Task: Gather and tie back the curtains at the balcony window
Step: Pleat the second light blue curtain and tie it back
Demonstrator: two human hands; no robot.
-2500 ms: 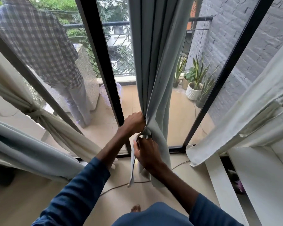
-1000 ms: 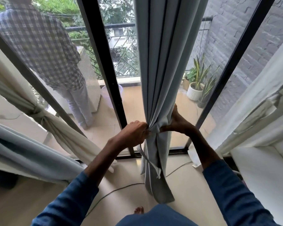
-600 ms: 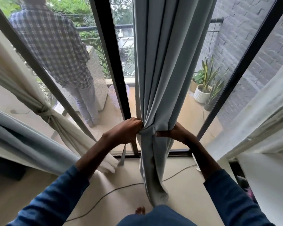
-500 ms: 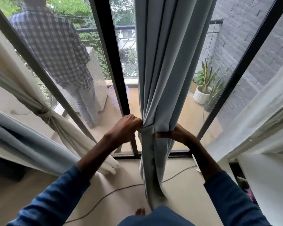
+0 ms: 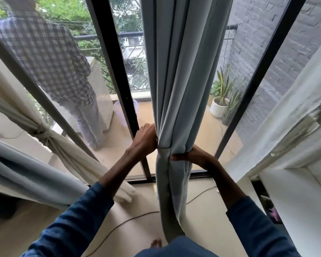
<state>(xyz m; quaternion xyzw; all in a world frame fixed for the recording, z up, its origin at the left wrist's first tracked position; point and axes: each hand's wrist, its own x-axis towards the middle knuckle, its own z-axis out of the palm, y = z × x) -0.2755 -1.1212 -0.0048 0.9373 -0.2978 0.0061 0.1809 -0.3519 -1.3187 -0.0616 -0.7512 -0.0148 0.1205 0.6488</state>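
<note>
- While both hands squeeze it in at the waist, the pale grey-blue cloth curtain (image 5: 174, 71) hangs as one gathered bundle just right of the black metal window post (image 5: 119, 71). Its top is out of view and its tail drops to the floor below the post's foot.
- Handling, my read: soft, limp, fairly thick cloth w/ deep folds. Light enough for one hand, but the folds will prob. fan out if the grip slackens. Not fragile, doesn't look slippery.
- Where to hold: at the cinched waist, level w/ the post's lower part, fingers right round the whole bundle. Gripping only the outer fold would likely let the inner pleats slide free.
- Narrow band of what looks like the same cloth crosses the waist; can't tell if it's knotted or only wrapped.
- Left hand (image 5: 146, 138): just right of the post, against the curtain's left edge, fingers curled tight into the folds. Wrist bent, forearm rising from lower left.
- Right hand (image 5: 191, 156): further right of the post, a bit lower, fingers curled across the bundle's front and gripping it. Elbow out to the right.
- Hands sit opposite each other w/ the cloth between, not touching each other.
- Left of the post: a cream curtain (image 5: 44, 134) already tied. Beyond the glass, a person in a checked shirt (image 5: 50, 58) stands on the balcony.
</note>
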